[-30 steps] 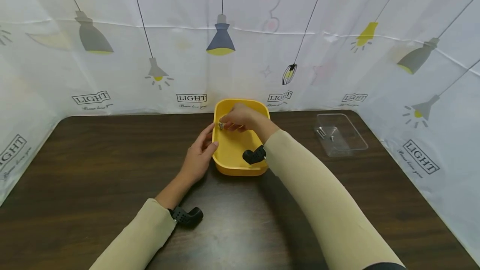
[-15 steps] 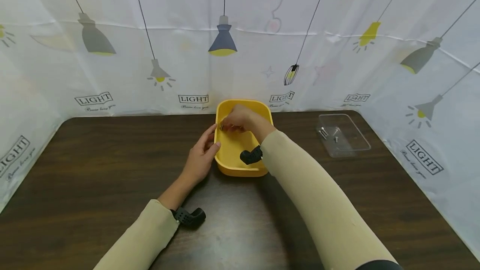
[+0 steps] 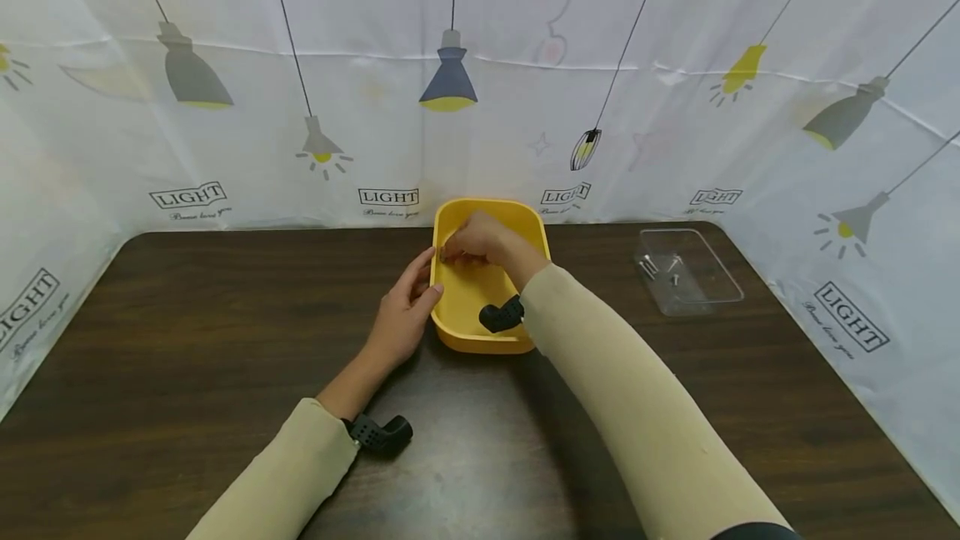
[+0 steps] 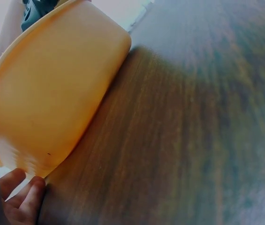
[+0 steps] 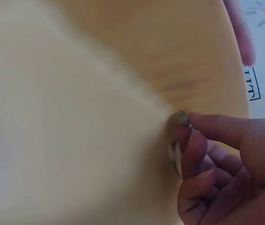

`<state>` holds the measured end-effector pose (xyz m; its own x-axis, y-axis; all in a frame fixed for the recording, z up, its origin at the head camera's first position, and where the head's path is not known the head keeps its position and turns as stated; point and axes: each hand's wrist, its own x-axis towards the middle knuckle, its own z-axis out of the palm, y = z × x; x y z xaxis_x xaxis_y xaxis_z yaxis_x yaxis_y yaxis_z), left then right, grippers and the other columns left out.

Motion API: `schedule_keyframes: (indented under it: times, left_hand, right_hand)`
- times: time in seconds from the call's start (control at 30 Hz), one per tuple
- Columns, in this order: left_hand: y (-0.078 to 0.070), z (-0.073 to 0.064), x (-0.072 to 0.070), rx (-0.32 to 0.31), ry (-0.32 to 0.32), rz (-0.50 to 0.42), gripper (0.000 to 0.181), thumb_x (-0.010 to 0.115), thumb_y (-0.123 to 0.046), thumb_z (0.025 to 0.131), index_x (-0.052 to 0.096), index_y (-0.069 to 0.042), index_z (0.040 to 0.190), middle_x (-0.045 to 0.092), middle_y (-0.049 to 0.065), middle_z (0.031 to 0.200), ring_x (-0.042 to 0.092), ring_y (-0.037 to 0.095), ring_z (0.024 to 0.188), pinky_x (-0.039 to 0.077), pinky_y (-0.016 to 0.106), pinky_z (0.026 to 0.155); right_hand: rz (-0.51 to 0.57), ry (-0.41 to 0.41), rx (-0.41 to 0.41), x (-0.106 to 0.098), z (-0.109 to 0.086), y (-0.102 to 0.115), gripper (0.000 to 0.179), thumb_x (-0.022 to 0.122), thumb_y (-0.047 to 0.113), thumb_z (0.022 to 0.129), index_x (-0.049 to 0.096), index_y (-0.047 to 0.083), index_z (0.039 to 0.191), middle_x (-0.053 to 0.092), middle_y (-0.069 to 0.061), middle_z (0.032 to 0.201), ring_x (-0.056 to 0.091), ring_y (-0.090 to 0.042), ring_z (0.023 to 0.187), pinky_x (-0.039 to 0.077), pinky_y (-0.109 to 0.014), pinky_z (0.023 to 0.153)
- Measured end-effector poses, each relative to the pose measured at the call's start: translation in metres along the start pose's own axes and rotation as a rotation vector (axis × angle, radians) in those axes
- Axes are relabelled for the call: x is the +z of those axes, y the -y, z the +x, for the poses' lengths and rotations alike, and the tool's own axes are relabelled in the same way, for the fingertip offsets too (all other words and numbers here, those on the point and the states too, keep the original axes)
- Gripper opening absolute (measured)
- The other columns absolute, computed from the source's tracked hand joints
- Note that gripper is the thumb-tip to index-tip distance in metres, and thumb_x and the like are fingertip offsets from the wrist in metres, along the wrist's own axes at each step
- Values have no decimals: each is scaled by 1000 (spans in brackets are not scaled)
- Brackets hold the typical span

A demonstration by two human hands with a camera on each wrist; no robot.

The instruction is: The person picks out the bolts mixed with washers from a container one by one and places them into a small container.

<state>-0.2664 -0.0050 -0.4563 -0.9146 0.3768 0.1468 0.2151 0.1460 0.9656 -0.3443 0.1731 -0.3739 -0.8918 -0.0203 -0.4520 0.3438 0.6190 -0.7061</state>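
Note:
Inside the yellow plastic bin (image 3: 480, 298), my right hand (image 3: 483, 238) reaches to the left wall. The right wrist view shows its thumb and index finger pinching a small metal screw (image 5: 182, 118), mostly covered by the fingers, so its shape is not fully clear. Just below it, a shiny metal piece (image 5: 175, 157) lies partly behind the fingers at the wall. My left hand (image 3: 401, 311) rests against the bin's left outer side, fingers extended along it. From the left wrist, the fingertips (image 4: 33, 193) show by the bin's outer wall.
To the right, a clear plastic box (image 3: 701, 298) holds several small metal screws (image 3: 648, 266). The bin and box stand on a dark wooden table (image 3: 225, 340). A white curtain (image 3: 315, 65) printed with lamps hangs behind its far edge.
A second ago metal screws showed at my right fingertips; now the fingers are lower against the bin's left wall and hide them in the head view. The left hand stays on the bin.

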Motion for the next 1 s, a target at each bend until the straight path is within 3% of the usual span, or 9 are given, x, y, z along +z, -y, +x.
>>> schedule_keyframes:
  times: [0.17, 0.43, 0.7, 0.83, 1.0]
  left_hand:
    - [0, 0, 1, -3, 7, -2, 56, 53, -29, 104, 35, -29, 158, 55, 10, 149, 61, 25, 126, 52, 49, 104]
    - [0, 0, 1, 8, -6, -1, 56, 53, -29, 104, 36, -29, 157, 55, 10, 149, 61, 25, 127, 52, 48, 103]
    - [3, 0, 3, 29, -11, -18, 56, 53, -27, 104, 37, -28, 157, 57, 10, 147, 63, 25, 125, 54, 46, 101]
    - [3, 0, 3, 18, -5, -23, 56, 53, -28, 104, 36, -29, 157, 56, 10, 149, 61, 24, 127, 53, 47, 103]
    - [1, 1, 1, 19, -10, -11, 56, 53, -29, 104, 36, -27, 157, 56, 11, 148, 61, 25, 128, 52, 48, 103]
  right_hand:
    - [10, -14, -10, 2, 1, -7, 17, 78, 18, 87, 75, 1, 85, 59, -2, 60, 39, -12, 47, 33, -25, 49]
    - [54, -32, -3, 4, 1, -7, 19, 76, 19, 90, 76, 0, 94, 59, -3, 64, 42, -14, 51, 35, -26, 53]
    - [65, -89, 33, 9, 0, -5, 16, 76, 15, 88, 72, 1, 83, 55, -2, 60, 45, -14, 52, 37, -25, 51]
    - [80, -71, 26, 7, -3, -5, 15, 76, 14, 88, 72, 1, 82, 56, -2, 59, 46, -14, 52, 36, -24, 50]
    - [94, -15, -6, 0, -10, -3, 16, 74, 16, 89, 76, 0, 93, 54, 0, 63, 43, -13, 53, 33, -23, 52]
